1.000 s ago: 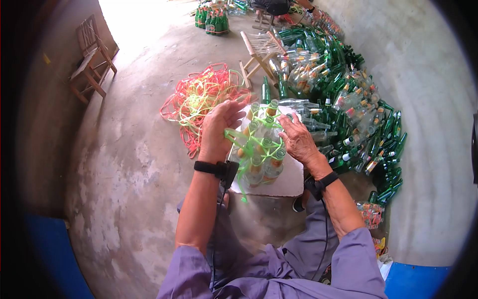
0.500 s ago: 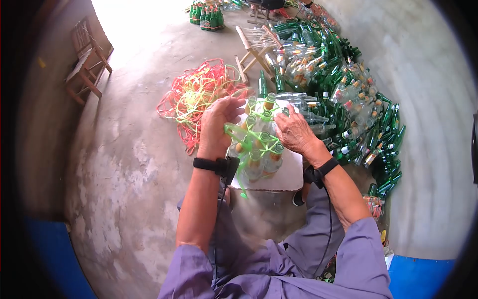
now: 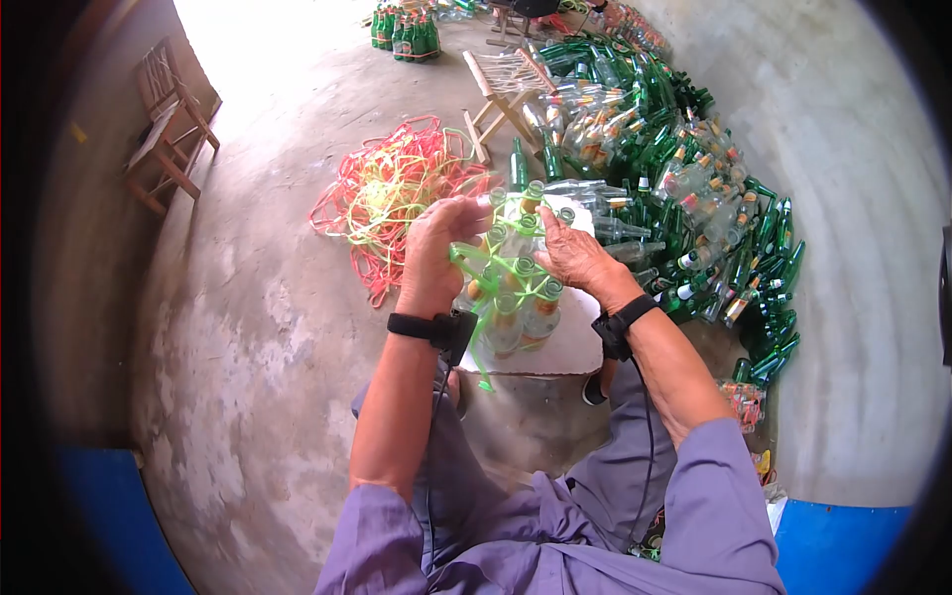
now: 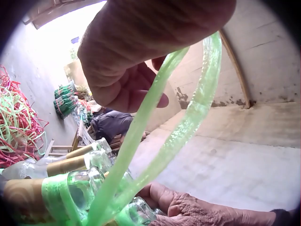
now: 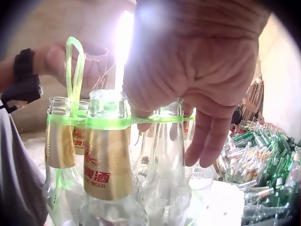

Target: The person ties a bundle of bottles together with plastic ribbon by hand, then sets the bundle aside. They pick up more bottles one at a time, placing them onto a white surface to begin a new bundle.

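Note:
A bundle of clear glass bottles (image 3: 504, 332) with gold neck labels stands upright on a pale board. Green plastic strap (image 5: 106, 123) runs around the necks, and a strap loop (image 5: 75, 70) sticks up at the left. My left hand (image 3: 433, 253) is beside that loop, palm towards the bottles, its fingers loosely bent. In the left wrist view the loop (image 4: 169, 122) rises behind the left thumb side. Over the bundle's right side, my right hand (image 3: 580, 256) reaches down among the necks. Its lower fingers (image 5: 211, 136) are fairly straight, and some fingertips are partly hidden behind a neck.
A large heap of green and clear bottles (image 3: 684, 188) lies along the right wall. Tangled red and green strap (image 3: 397, 203) lies beyond the left hand. A folding stool (image 3: 508, 94), strapped green bottles (image 3: 407, 38) and a wooden chair (image 3: 169, 129) are farther off.
My right hand has shifted slightly left and inward over the bottle necks. My left hand stays beside the strap loop. The head view has shifted a little.

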